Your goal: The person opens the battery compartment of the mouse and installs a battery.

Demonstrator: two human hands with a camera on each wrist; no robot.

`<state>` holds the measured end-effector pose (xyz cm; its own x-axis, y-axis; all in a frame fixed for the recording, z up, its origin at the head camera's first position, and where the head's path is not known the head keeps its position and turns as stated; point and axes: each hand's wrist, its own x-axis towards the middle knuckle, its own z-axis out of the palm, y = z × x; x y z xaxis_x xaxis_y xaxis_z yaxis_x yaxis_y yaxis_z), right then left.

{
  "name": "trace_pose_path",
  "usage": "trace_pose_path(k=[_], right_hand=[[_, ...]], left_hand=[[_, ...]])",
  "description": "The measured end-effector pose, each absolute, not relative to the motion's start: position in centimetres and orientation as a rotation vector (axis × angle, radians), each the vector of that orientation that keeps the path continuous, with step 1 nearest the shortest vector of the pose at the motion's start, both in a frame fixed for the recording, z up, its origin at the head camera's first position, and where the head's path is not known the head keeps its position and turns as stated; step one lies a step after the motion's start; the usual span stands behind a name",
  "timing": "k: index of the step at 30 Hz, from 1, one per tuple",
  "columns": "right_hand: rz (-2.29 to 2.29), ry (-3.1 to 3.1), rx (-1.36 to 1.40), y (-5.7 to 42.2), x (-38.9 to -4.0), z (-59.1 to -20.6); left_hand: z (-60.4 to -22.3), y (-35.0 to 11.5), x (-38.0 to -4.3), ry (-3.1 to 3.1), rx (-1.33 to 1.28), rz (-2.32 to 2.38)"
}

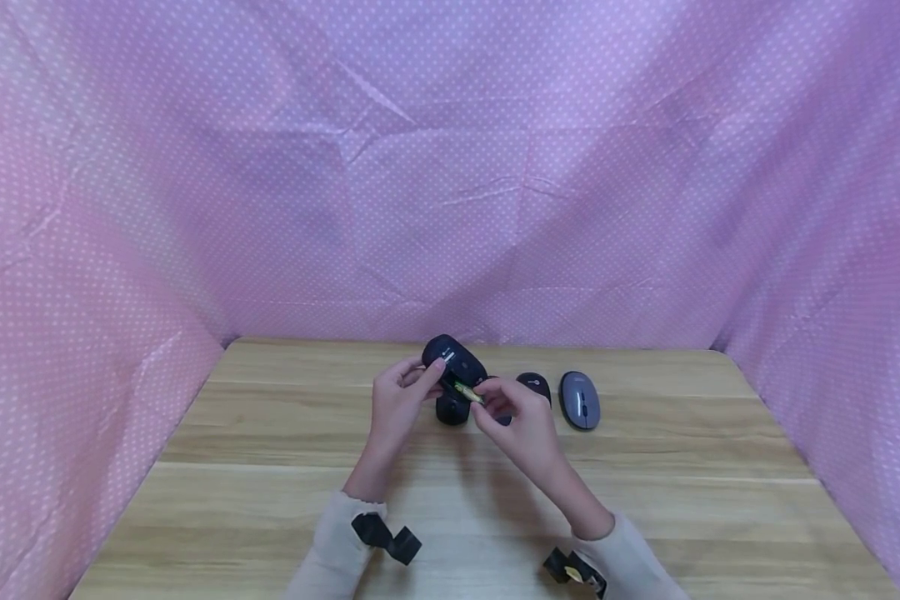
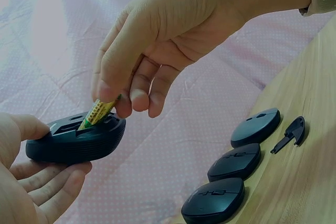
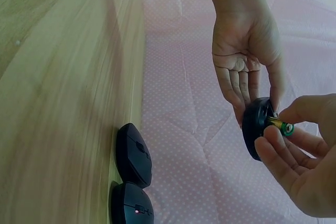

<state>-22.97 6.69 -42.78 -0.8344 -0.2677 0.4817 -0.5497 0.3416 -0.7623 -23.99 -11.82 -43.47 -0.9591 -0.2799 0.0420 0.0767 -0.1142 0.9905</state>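
My left hand holds a black computer mouse by its edges above the table, its underside turned up and the battery slot uncovered. In the left wrist view the thumb lies on top of the mouse, with the fingers underneath. A yellow-green battery slants into the slot, one end inside and the other sticking out. Fingertips of my right hand pinch that outer end. In the right wrist view the green end of the battery shows between thumb and fingers.
A grey mouse stands on the wooden table, right of a black mouse. Another dark mouse is below the held one. Beside the row lies a loose black cover with a narrow tongue. Pink dotted cloth surrounds the table.
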Motion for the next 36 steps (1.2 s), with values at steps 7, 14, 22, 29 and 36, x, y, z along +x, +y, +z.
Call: trace_pose_path(k=[7, 14, 22, 29, 36], right_hand=[[1.483, -2.405, 0.684, 6.7, -23.1, -42.8], [1.498, -2.462, 0.611, 6.5, -23.1, -42.6], [1.441, -2.438, 0.584, 6.4, -23.1, -42.7], [1.436, -2.349, 0.524, 6.2, -23.3, -42.9], [1.783, -2.42, 0.435, 6.8, -24.4, -42.9]], left_hand=[[-43.3, -11.7, -23.9, -1.972, 0.204, -2.127], [-43.5, -11.4, -23.9, -1.993, 0.147, -2.113], [-43.6, -11.5, -24.0, -2.003, 0.117, -2.107], [-43.6, -11.4, -24.2, -2.047, 0.083, -2.128], [-43.5, -12.0, -24.4, -2.049, 0.049, -2.217]])
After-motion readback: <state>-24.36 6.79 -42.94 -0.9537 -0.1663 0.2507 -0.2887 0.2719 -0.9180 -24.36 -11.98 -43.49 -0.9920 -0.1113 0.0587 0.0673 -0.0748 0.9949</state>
